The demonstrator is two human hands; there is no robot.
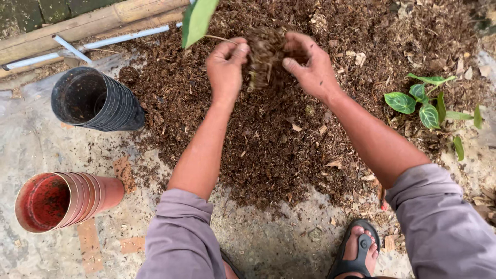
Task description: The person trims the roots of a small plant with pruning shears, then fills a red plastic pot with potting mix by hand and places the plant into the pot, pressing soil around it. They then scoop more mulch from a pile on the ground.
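Both our hands pinch a fibrous root ball (266, 57) between them, left hand (225, 64) curled on one side, right hand (308, 64) clamped on the other, held above the heap of coarse brown potting mix (268, 150). One glossy green leaf (197, 20) rises from it. Ribbed black pots (98, 101) and smooth terracotta-coloured pots (64, 199) lie stacked sideways on rough concrete; a veined seedling (426, 106) rests beside the heap.

Two hands, the left hand (226, 64) and right hand (309, 64), met at one root ball (264, 57). Two pot stacks lay left: one black stack (98, 101) farther, one terracotta stack (67, 199) nearer. One small plant (426, 106) lay right. One sandalled foot (359, 250) showed near.
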